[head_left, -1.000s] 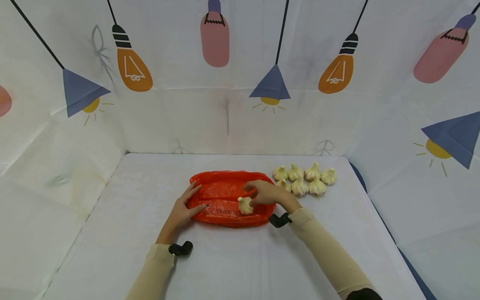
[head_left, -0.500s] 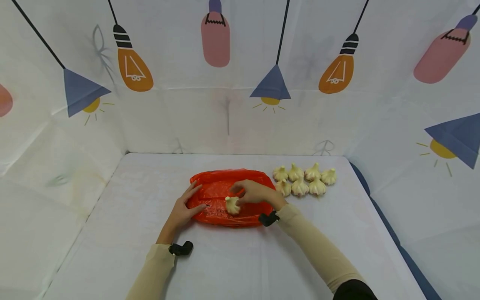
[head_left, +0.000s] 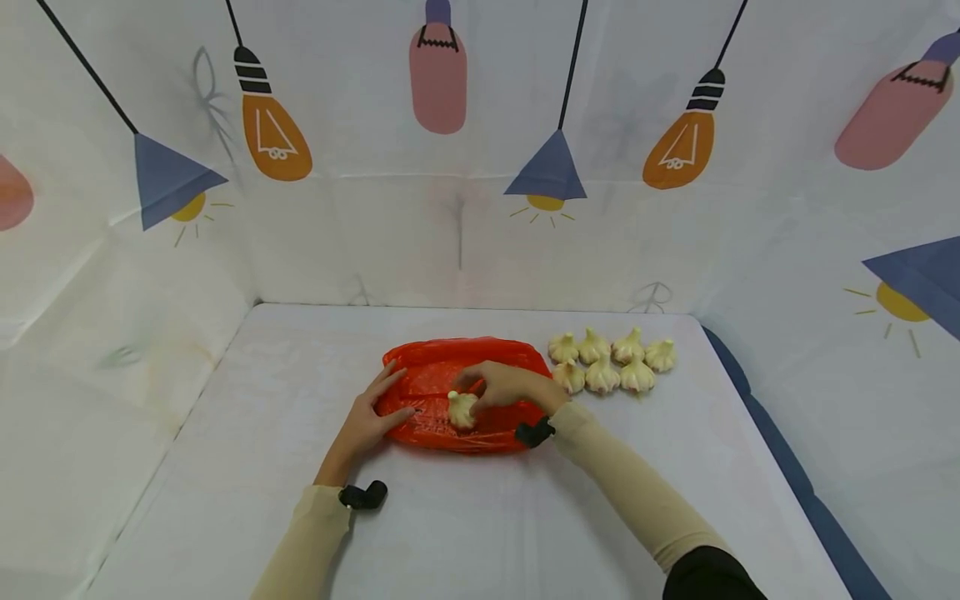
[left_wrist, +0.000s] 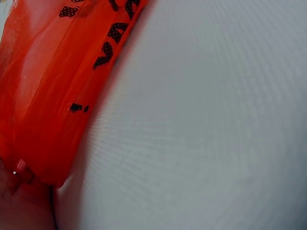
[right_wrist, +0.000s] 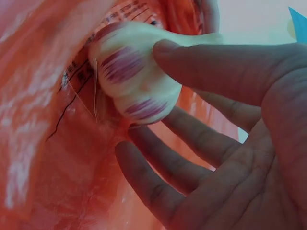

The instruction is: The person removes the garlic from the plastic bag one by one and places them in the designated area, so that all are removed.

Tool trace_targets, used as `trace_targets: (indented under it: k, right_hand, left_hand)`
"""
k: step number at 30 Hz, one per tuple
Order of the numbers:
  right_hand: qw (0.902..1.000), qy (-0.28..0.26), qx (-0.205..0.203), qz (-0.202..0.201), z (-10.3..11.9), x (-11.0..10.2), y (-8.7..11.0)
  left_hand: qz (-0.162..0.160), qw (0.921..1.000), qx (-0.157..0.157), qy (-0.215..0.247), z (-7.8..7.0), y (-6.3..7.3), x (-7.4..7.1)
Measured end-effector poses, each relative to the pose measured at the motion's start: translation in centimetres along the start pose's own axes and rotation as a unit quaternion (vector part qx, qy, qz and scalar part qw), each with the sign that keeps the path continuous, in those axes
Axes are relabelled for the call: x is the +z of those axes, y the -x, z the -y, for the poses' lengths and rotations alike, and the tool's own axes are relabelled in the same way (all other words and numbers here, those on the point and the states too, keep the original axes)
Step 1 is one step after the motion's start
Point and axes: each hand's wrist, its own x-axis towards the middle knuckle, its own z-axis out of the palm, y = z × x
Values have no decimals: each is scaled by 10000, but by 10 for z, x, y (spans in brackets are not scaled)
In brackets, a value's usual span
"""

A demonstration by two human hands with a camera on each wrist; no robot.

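A bulb of garlic [head_left: 461,410] is over the inside of a wide-mouthed red plastic bag [head_left: 435,353]. My right hand [head_left: 512,387] holds this bulb; in the right wrist view the thumb presses on the garlic bulb [right_wrist: 136,81], which has purple streaks, and fingers support it from the other side. At the bag's left end my left hand [head_left: 365,425] rests with spread fingers and thumb over the rim. Black lettering marks the red plastic bag [left_wrist: 53,86] in the left wrist view, where only a corner of the left hand [left_wrist: 21,206] shows.
Several more garlic bulbs [head_left: 602,375] stand in two rows to the right of the bag. White cloth covers the table [head_left: 450,533]. Behind it rises a white backdrop [head_left: 375,233] printed with lamps and bulbs.
My right hand has moved left over the bag with the garlic bulb, mostly in the first half second. My left hand stays at the bag's left end.
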Motion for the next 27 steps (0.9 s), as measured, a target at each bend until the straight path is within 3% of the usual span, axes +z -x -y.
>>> trace_targets:
  k: [12,20,27]
  right_hand:
    - [9994,-312,-67,165,-8,-1,7]
    - [9999,-86,-114,3,-17,1,4]
    - [9998,-199,-59,-39,-17,1,4]
  left_hand:
    - [34,10000,-39,-47,3,-1,1]
    - [21,9999,-102,-36,0,-1,1]
    - [9,9999,-98,-62,-1,0,1]
